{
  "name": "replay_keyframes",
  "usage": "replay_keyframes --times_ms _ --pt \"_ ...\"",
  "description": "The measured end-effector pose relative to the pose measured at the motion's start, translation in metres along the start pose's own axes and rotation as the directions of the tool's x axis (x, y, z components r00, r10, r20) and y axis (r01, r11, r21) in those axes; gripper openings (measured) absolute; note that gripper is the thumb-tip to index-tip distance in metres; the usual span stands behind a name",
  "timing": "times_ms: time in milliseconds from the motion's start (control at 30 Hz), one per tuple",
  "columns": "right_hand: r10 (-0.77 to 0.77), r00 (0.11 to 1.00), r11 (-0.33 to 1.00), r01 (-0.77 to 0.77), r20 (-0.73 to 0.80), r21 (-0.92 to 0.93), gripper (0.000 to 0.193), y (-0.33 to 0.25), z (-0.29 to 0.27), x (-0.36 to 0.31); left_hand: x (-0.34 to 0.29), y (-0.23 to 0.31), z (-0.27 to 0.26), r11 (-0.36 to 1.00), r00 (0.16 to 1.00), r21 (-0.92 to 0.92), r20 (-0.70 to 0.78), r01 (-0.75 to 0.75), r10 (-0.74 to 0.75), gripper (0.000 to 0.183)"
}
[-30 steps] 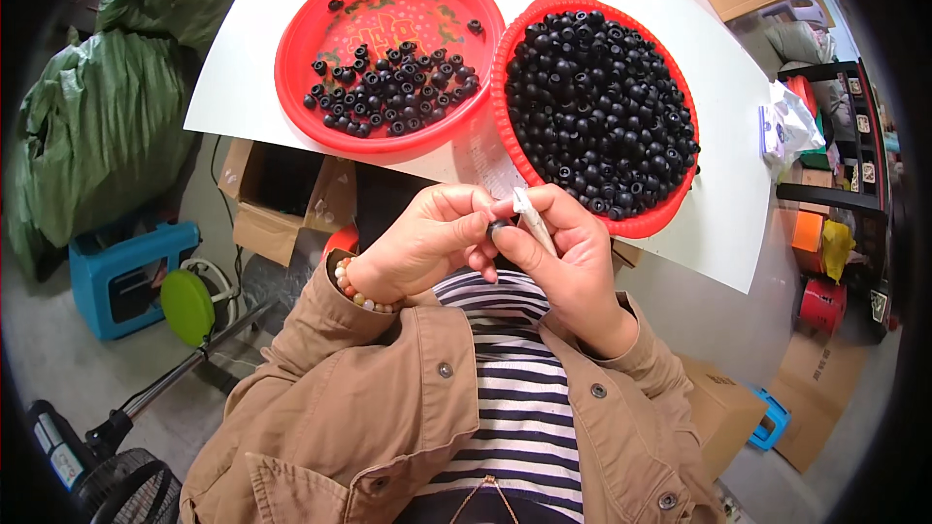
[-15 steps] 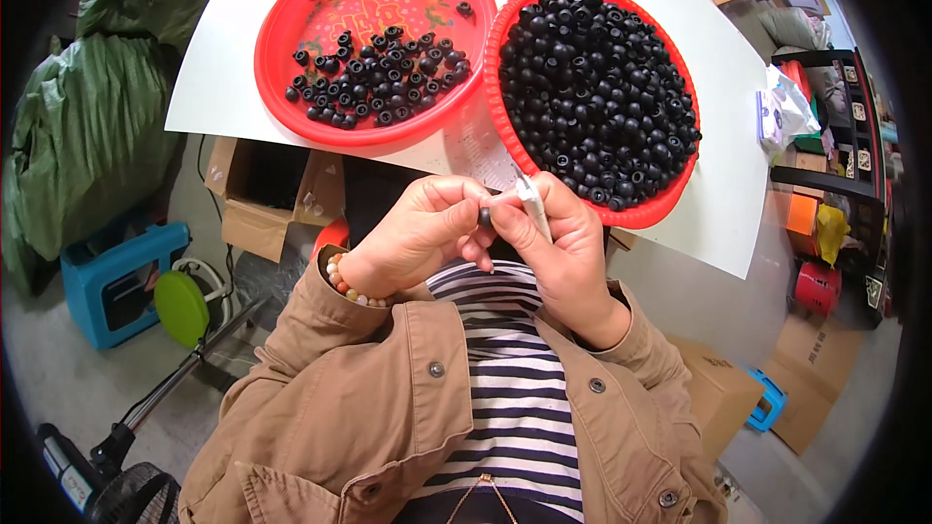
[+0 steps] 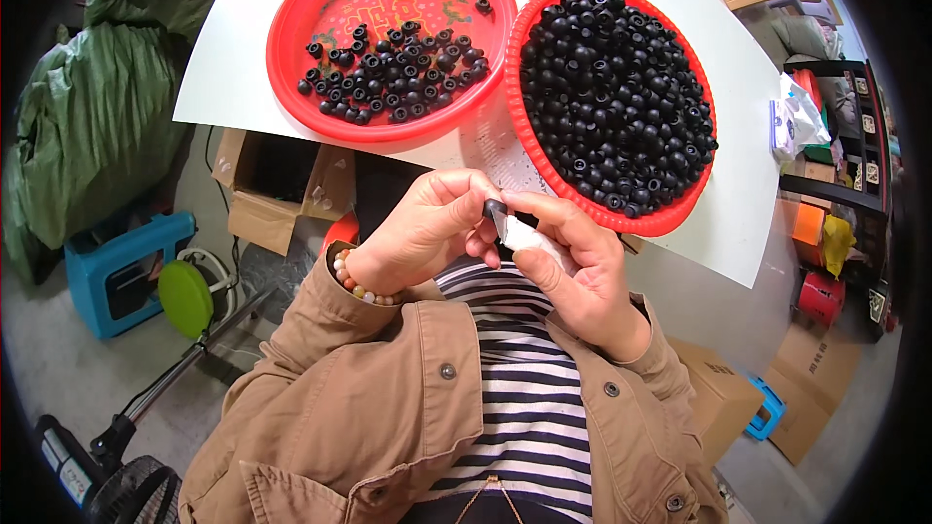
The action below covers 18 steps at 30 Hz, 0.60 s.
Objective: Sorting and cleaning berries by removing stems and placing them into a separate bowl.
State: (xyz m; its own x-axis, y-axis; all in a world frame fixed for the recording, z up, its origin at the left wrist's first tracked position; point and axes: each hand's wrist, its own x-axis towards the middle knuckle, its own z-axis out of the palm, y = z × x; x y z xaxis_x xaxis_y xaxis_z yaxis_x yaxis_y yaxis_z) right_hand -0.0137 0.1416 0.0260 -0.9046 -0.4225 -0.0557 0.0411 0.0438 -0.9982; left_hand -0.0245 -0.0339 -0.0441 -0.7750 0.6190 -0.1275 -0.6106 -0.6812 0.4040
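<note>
My left hand (image 3: 422, 233) pinches a small black hollow round piece (image 3: 493, 206) between thumb and fingertips, in front of my chest. In my right hand (image 3: 587, 277) is a small blade with a white wrapped handle (image 3: 532, 241); its narrow grey tip meets the black piece. The right forefinger reaches toward the piece as well. Beyond my hands, a red round tray (image 3: 286, 87) carries a loose group of similar black pieces (image 3: 398, 73). To its right, a red basket (image 3: 517, 121) is heaped with many more of them (image 3: 612, 97).
Both red containers stand on a white table (image 3: 228, 58). Below its left part is an open cardboard box (image 3: 262, 223). Blue (image 3: 116, 277) and green (image 3: 186, 299) stools, a fan (image 3: 141, 490) and green sacks (image 3: 97, 136) are on the left. A black rack (image 3: 840, 184) stands at the right.
The blade has swung from upright to a slant, its tip now against the black piece. My right fingers have shifted their grip. The whole view has moved slightly.
</note>
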Motion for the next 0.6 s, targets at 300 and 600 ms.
replay_keyframes --times_ms 300,600 --pt "0.001 1.000 0.999 0.000 -0.005 0.042 0.029 0.005 -0.001 -0.001 0.001 -0.003 0.003 0.993 0.995 0.112 -0.089 -0.022 0.032 0.032" --pt "0.028 0.999 0.989 -0.022 -0.044 0.146 0.027 0.013 0.005 -0.001 0.001 -0.003 -0.002 0.996 0.996 0.093 -0.088 -0.014 0.022 0.031"
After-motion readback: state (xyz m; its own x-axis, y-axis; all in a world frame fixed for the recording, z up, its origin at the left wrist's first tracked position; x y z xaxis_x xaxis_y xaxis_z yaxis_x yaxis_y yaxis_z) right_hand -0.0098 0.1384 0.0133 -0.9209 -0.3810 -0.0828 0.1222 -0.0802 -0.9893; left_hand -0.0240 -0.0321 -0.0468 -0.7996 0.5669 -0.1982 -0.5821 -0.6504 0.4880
